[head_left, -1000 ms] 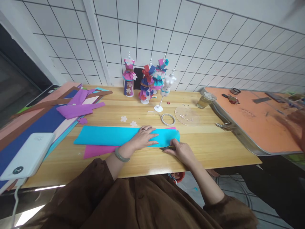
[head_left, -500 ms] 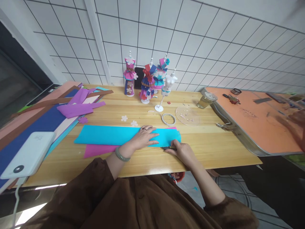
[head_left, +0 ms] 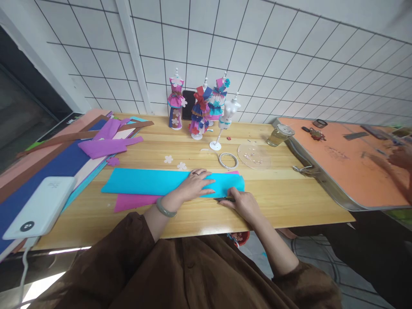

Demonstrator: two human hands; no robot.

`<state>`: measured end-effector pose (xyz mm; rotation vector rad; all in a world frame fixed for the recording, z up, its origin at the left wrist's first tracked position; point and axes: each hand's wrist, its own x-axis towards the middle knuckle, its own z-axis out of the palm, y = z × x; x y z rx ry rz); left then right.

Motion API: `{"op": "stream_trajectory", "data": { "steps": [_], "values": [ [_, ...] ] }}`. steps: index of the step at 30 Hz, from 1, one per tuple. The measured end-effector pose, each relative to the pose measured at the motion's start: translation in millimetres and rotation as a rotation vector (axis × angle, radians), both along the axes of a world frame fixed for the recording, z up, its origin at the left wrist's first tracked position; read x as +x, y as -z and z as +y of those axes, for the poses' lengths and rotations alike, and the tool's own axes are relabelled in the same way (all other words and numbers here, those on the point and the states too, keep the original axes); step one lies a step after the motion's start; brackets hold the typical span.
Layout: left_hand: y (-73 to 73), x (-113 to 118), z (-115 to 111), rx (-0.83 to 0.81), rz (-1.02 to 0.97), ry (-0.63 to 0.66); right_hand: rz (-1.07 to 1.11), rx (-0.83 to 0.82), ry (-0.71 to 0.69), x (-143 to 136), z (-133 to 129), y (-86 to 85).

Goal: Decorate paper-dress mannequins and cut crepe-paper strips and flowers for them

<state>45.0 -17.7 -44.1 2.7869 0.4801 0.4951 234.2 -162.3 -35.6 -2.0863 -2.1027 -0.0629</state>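
Observation:
A folded strip of bright blue crepe paper (head_left: 144, 181) lies lengthwise on the table, over a magenta sheet (head_left: 137, 202) that sticks out below and at the upper right. My left hand (head_left: 197, 184) rests flat on the blue paper, fingers spread toward the right. At the paper's lower right edge, my right hand (head_left: 241, 202) is closed around a slim black tool (head_left: 222, 199), its tip pointing left along that edge. Most of the tool is hidden by my fingers and the paper, so its kind is unclear.
Small dress forms (head_left: 197, 113) in paper outfits stand by the tiled wall, beside a bare white one (head_left: 229, 112). A tape roll (head_left: 228, 167), a clear disc (head_left: 246, 162), a lidded cup (head_left: 278, 138), coloured sheets (head_left: 41, 165) and a power bank (head_left: 41, 206) surround the work. Another person's hand (head_left: 402, 156) is far right.
My right hand and the black tool have shifted slightly left along the paper's lower edge. My left hand stays in place on the blue paper.

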Motion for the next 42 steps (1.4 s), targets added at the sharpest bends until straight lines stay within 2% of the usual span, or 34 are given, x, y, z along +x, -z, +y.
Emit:
{"op": "stream_trajectory", "data": {
  "steps": [9,18,30,42],
  "values": [
    [0.0,0.3,0.3,-0.002,-0.004,-0.005,-0.011,-0.004,0.008,1.5,-7.0,-0.3],
    [0.2,0.7,1.4,0.004,-0.006,0.006,0.003,-0.004,-0.004,-9.9,2.6,-3.0],
    [3.3,0.8,1.0,0.040,-0.019,0.010,-0.012,0.032,-0.015,-6.9,-1.4,1.7],
    [0.8,0.5,-0.2,0.053,-0.017,0.008,-0.003,0.054,-0.054,-14.9,6.5,1.3]
  ]
}}
